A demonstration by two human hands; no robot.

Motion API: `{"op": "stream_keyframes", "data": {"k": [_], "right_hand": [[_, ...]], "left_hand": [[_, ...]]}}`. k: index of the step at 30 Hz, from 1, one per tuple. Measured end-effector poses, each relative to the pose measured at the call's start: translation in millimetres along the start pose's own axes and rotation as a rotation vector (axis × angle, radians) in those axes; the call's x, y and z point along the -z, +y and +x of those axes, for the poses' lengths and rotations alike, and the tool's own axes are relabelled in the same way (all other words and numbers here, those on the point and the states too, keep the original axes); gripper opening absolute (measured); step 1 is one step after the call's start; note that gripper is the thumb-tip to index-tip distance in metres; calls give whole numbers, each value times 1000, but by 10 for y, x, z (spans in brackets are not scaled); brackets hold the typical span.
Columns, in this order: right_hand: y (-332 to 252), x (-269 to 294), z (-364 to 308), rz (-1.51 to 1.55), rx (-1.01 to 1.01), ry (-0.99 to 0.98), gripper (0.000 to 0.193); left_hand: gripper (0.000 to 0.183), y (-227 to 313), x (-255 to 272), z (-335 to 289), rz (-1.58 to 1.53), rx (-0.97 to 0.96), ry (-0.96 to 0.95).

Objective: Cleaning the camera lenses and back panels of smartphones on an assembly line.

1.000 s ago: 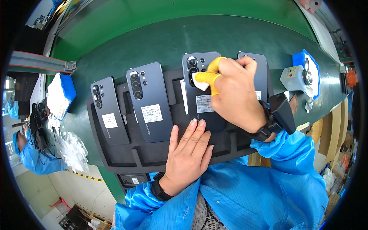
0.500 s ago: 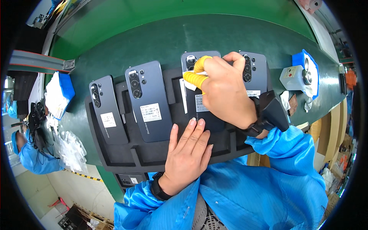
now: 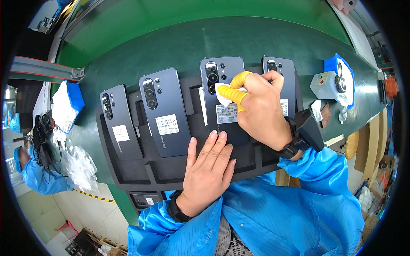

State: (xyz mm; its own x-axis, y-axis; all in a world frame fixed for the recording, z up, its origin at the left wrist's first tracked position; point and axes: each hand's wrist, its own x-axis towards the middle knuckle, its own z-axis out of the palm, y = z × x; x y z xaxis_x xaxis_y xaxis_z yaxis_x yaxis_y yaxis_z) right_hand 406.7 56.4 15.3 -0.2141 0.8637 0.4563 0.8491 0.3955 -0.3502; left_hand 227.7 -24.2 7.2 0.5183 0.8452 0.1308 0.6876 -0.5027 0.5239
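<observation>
A dark blue phone [image 3: 210, 102] lies face down on a black foam tray [image 3: 175, 181], its lenses and white label in sight. My right hand [image 3: 262, 109], with yellow finger covers on two fingers, pinches a white wipe [image 3: 223, 94] against the phone's back, between lenses and label. My left hand [image 3: 208, 175] rests flat, fingers stretched out, with its fingertips at the phone's lower end. To the left lie two similar phones, one nearer [image 3: 164, 113] and one farther off [image 3: 121, 121]. A fourth phone [image 3: 287, 79] on the right is partly hidden behind my right hand.
At the right stands a white bottle [image 3: 322, 85] by a blue bin [image 3: 348, 72], with crumpled white pieces [image 3: 316, 112] and a brown pad [image 3: 326, 116] nearby. A blue bin of white wipes [image 3: 64, 106] and clear plastic bags [image 3: 81, 166] are at the left.
My right hand has slid right and slightly down with the wipe, uncovering the phone's lenses. My left hand has stayed almost where it was.
</observation>
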Motion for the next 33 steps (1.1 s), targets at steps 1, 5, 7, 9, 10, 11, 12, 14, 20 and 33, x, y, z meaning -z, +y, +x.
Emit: {"op": "stream_keyframes", "data": {"k": [1,5,7,9,10,11,12,14,20,33], "right_hand": [[-6,1,-13,5,-5,-2,25],[-16,-5,-46,-10,20,6,20],[-7,-24,-65,-26,38,19,19],[-22,-26,-69,-22,49,28,17],[-29,-26,-74,-21,54,32,16],[-34,-21,-86,-21,57,19,15],[-37,-15,-100,-21,61,5,14],[-43,-15,-105,-22,65,0,12],[-56,-73,-111,-83,183,19,12],[-36,-14,-127,-190,132,10,11]], "left_hand": [[34,-2,-1,0,0,-1,-1],[34,9,6,7,-2,2,-4],[33,9,-1,12,-7,-2,-5],[33,5,2,7,-7,0,-3],[33,5,3,5,-8,1,-2],[33,4,2,4,-10,2,0],[33,2,1,3,-13,1,3],[33,-1,-1,1,-18,0,10],[33,8,0,3,-15,-3,11],[31,-11,-6,-7,-26,-4,25]]}}
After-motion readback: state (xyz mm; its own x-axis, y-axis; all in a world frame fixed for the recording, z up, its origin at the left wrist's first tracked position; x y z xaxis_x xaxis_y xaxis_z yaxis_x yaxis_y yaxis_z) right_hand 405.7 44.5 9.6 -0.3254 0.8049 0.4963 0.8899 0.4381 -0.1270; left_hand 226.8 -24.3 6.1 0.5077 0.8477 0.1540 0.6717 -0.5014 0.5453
